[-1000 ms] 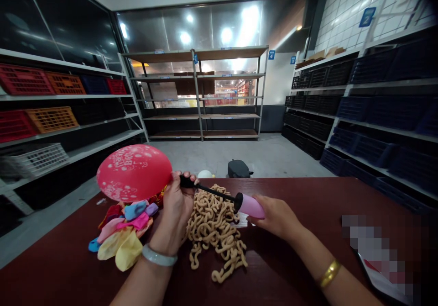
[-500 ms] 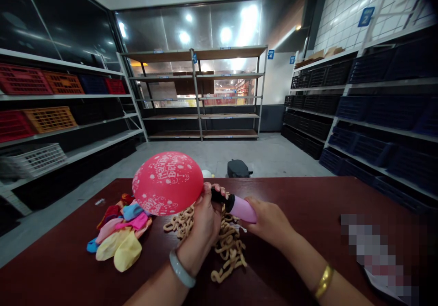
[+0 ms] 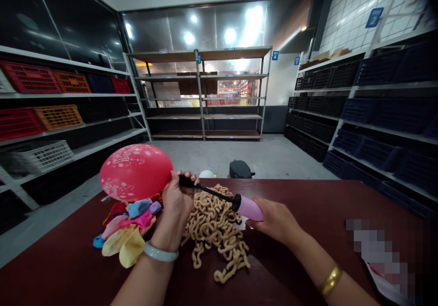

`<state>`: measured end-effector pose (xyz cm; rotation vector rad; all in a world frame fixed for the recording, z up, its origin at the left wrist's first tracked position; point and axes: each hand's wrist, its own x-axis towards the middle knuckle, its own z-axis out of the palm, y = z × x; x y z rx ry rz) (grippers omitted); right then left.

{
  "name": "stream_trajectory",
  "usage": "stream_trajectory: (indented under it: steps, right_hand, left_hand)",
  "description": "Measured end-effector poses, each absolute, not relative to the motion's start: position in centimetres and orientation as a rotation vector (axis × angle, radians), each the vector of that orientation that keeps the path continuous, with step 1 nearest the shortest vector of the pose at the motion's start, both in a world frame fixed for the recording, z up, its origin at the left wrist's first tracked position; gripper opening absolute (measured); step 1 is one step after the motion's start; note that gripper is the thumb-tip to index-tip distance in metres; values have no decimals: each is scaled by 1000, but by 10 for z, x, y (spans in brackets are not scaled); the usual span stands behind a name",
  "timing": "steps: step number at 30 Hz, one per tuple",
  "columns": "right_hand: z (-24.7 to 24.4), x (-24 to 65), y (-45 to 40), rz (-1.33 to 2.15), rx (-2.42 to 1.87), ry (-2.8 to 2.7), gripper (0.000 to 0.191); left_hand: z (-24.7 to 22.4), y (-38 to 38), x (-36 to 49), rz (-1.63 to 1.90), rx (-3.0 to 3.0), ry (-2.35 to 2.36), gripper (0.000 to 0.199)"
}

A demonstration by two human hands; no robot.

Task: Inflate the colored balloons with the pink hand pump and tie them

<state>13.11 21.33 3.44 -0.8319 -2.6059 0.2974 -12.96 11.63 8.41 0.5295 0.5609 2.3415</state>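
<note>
A red balloon (image 3: 137,171) with white birthday print is inflated at the left, its neck at the fingers of my left hand (image 3: 178,196). That hand is closed around the black end of a hand balloon pump (image 3: 251,208); whether it also pinches the balloon's neck I cannot tell. My right hand (image 3: 275,219) grips the pump's pink barrel. Between the two hands a black rod shows, drawn out. Below the pump lies a heap of tan, chain-like loops (image 3: 214,224). Limp balloons (image 3: 126,237) in several colours lie under and in front of the red one.
Everything rests on a dark red-brown table (image 3: 290,269). A blurred flat object (image 3: 383,260) lies at the right edge. Beyond the table are a dark grey bag (image 3: 240,169) on the floor, bare metal shelves (image 3: 232,116), and side racks with crates (image 3: 58,116).
My left hand and the red balloon have moved left, away from my right hand. The pump is now drawn out, exposing its black rod. More of the tan heap shows.
</note>
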Motion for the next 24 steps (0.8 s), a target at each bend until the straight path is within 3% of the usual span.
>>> stream_trajectory:
  steps: [7,24]
  right_hand:
    - [37,139,218,314,-811,-2606,38]
    - [35,123,199,372,-827,-2572,44]
  left_hand:
    - [88,117,-129,2359,524,539,20]
    - [59,128,-34,2181,588,513,20]
